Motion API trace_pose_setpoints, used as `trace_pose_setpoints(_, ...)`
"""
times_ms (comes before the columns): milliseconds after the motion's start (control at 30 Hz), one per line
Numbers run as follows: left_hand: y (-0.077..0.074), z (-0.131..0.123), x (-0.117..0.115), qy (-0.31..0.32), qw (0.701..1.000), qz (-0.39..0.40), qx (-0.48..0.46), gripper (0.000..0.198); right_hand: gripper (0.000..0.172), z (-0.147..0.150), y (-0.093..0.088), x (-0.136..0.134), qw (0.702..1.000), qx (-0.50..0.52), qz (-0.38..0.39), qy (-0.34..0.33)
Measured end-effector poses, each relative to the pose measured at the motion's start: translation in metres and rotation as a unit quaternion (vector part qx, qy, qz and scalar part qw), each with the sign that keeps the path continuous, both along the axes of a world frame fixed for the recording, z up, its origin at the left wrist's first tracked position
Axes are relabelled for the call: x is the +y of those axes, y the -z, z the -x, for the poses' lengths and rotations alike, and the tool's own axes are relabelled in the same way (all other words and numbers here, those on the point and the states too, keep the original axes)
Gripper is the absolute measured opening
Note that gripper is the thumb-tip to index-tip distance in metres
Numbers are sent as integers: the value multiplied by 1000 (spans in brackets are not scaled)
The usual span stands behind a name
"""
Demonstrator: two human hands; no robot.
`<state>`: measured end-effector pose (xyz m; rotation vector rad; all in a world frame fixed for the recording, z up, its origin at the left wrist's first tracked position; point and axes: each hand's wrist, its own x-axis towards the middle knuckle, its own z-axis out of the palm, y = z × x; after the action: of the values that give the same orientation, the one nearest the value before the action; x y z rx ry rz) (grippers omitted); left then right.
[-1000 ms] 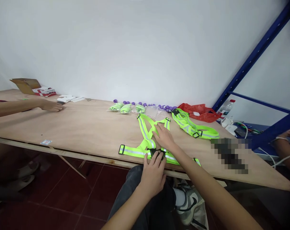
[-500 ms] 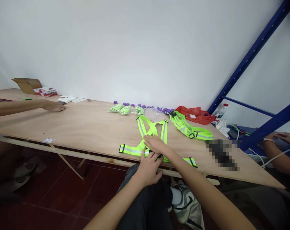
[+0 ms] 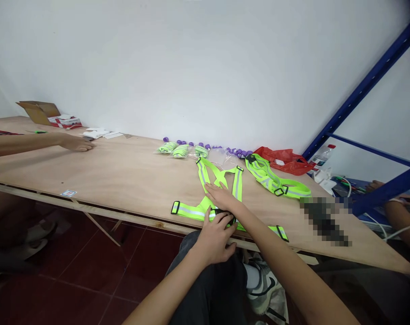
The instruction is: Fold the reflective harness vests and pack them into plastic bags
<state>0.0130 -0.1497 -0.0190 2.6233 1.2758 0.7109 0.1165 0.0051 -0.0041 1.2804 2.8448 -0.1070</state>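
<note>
A neon-green reflective vest (image 3: 190, 211) made of straps with grey stripes lies spread on the table, its shoulder straps crossing in the middle. Flat over the crossing rests my right hand (image 3: 222, 197), fingers stretched out and pressing on the straps. Just below it, at the table's front edge, my left hand (image 3: 215, 237) has its fingers bent over a black buckle (image 3: 229, 218) at the vest's lower middle; that buckle is partly covered. A second reflective vest (image 3: 264, 175), loosely bunched, lies to the right.
Several bagged green bundles (image 3: 180, 151) and purple rolls (image 3: 238, 152) line the wall. Behind the second vest are a red plastic bag (image 3: 286, 161) and a bottle (image 3: 322, 157). Another person's hand (image 3: 76, 143) lies on the table at left, near a cardboard box (image 3: 39, 112). A blue rack (image 3: 363, 85) stands right.
The view has shifted slightly, so most table items sit a little further right. My left hand's fingers have moved slightly over the buckle; my right hand stays flat on the straps.
</note>
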Motion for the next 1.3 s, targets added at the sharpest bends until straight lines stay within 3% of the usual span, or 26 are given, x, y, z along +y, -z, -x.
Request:
trace_pose_setpoints(433, 0, -1, 1, 0, 1000, 10, -14, 54, 69, 30, 9, 41, 998, -14, -7, 53)
trace_pose_setpoints(800, 8, -3, 4, 10, 998, 9, -57, 40, 71, 62, 9, 81, 993, -7, 10, 116)
trace_pose_setpoints(1300, 12, -5, 6, 15, 996, 17, -82, 47, 65, 82, 11, 91, 982, 22, -25, 186)
